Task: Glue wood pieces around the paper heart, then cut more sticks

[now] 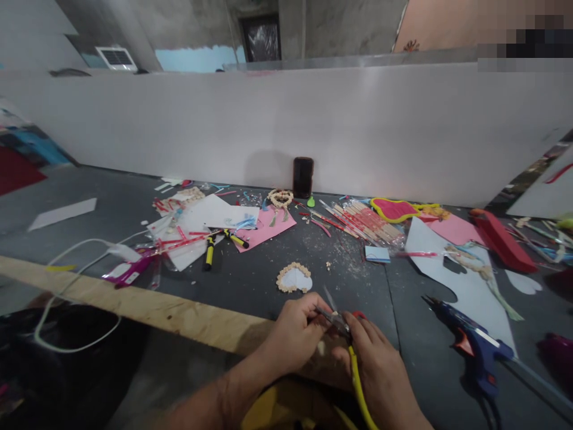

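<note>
The right hand (373,349) is wrapped around a yellow-handled metal tool (341,324) at the worktop's (268,283) near edge, its two pointed blades spread. The left hand (295,325) has thumb and fingers bent together at the tool's tip; whether they pinch anything, I cannot tell. Just beyond lies a white heart-shaped piece (293,278), partly rimmed with pale beige bits. On the left, a purple packet (133,270) bears white labels, their print too blurred to read. A small blue-and-white packet (377,254) lies beyond the hands, its markings illegible. A blue glue gun (474,340) rests rightward.
</note>
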Demonstrator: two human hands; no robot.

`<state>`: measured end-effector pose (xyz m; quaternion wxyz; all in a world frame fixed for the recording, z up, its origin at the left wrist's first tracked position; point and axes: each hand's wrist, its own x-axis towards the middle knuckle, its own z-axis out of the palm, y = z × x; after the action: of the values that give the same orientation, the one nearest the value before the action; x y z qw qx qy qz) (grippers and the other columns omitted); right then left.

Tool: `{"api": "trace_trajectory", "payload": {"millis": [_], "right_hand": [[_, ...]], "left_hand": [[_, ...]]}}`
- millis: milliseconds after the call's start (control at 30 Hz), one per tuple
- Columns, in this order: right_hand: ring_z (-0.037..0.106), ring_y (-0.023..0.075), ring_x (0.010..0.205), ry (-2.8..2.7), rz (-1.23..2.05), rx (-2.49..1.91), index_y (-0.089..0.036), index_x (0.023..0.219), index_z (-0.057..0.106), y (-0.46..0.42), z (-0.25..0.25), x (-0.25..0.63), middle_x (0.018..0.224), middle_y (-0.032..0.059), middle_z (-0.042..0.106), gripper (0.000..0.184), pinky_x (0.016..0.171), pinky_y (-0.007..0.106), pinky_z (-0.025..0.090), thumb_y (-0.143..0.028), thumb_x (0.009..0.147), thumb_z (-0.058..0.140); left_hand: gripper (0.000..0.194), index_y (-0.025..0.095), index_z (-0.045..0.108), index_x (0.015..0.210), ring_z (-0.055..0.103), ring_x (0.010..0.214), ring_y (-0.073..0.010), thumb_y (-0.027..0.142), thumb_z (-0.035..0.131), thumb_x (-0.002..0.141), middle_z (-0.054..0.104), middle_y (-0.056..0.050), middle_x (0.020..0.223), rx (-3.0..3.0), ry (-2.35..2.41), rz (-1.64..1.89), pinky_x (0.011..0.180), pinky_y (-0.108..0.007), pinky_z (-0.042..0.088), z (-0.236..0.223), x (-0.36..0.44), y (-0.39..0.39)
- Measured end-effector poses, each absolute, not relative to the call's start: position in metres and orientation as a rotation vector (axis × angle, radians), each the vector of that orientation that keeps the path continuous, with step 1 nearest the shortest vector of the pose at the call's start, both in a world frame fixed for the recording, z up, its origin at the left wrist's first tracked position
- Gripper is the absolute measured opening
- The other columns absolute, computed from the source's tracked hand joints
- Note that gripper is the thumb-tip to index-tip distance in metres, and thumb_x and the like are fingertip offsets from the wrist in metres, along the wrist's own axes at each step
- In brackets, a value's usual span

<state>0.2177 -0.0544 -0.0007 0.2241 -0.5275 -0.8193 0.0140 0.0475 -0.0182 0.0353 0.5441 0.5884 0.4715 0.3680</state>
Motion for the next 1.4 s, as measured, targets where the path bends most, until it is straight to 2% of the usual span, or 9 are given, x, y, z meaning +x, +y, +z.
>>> {"api": "trace_trajectory", "payload": {"millis": [200,300,467,733,933,1100,1267,1400], "right_hand": [[0.064,0.0238,0.080,-2.255,0.048,-1.481,-0.017,0.109,0.052,-0.050,0.003,0.219,0.090,0.0118,0.065,0.033,0.062,0.033,0.052,-0.037,0.088,0.038],[0.063,0.0247,0.084,-2.255,0.045,-1.485,-0.016,0.112,0.051,-0.050,0.002,0.218,0.092,0.0122,0.065,0.034,0.064,0.034,0.052,-0.037,0.088,0.038],[0.056,0.0258,0.100,-2.257,0.081,-1.478,-0.017,0.120,0.046,-0.053,-0.001,0.217,0.104,0.0124,0.060,0.038,0.076,0.036,0.050,-0.032,0.086,0.043],[0.052,0.0292,0.098,-2.330,0.102,-1.425,-0.017,0.124,0.039,-0.056,0.006,0.219,0.104,0.0132,0.056,0.057,0.072,0.040,0.050,-0.039,0.075,0.057],[0.057,0.0264,0.095,-2.325,0.059,-1.400,-0.015,0.119,0.044,-0.054,0.000,0.222,0.102,0.0133,0.060,0.042,0.075,0.037,0.050,-0.035,0.083,0.049],[0.062,0.0245,0.085,-2.343,0.105,-1.486,-0.017,0.114,0.047,-0.052,-0.005,0.225,0.095,0.0124,0.064,0.033,0.067,0.035,0.051,-0.035,0.088,0.039],[0.063,0.0250,0.082,-2.343,0.045,-1.508,-0.016,0.113,0.048,-0.050,-0.003,0.225,0.093,0.0129,0.064,0.034,0.064,0.034,0.052,-0.037,0.089,0.034],[0.060,0.0254,0.091,-2.349,0.074,-1.513,-0.017,0.116,0.045,-0.050,0.002,0.222,0.098,0.0125,0.062,0.036,0.069,0.035,0.052,-0.039,0.087,0.039]], "left_hand": [[0.006,0.016,0.056,0.077,0.061,0.068,-0.0141,0.017,0.051,0.077,0.065,-0.003,0.072,1.379,1.090,0.903,0.063,-0.023,0.046,0.029,0.050,-0.019],[0.005,0.016,0.057,0.078,0.061,0.070,-0.0141,0.017,0.053,0.075,0.065,-0.002,0.074,1.394,1.097,0.893,0.063,-0.022,0.045,0.030,0.048,-0.019],[0.006,0.016,0.057,0.075,0.059,0.065,-0.0134,0.017,0.051,0.075,0.064,-0.001,0.068,1.438,1.165,0.901,0.058,-0.021,0.042,0.033,0.046,-0.021],[0.006,0.015,0.052,0.067,0.056,0.054,-0.0108,0.009,0.052,0.064,0.061,0.001,0.056,1.117,0.989,0.805,0.058,-0.021,0.040,0.041,0.046,-0.018],[0.008,0.014,0.052,0.067,0.052,0.048,-0.0093,0.013,0.057,0.060,0.060,0.001,0.052,1.006,0.934,0.724,0.052,-0.020,0.037,0.041,0.045,-0.015],[0.005,0.014,0.053,0.069,0.055,0.053,-0.0110,0.014,0.056,0.065,0.060,0.000,0.055,1.026,0.933,0.786,0.053,-0.020,0.039,0.032,0.050,-0.014],[0.006,0.014,0.054,0.072,0.042,0.042,-0.0060,0.020,0.054,0.072,0.054,0.003,0.056,1.177,1.033,0.866,0.044,-0.018,0.031,0.023,0.051,-0.015],[0.005,0.014,0.057,0.069,0.051,0.056,-0.0097,0.015,0.052,0.072,0.057,0.001,0.061,1.309,1.106,0.933,0.055,-0.019,0.038,0.028,0.050,-0.017]]}}
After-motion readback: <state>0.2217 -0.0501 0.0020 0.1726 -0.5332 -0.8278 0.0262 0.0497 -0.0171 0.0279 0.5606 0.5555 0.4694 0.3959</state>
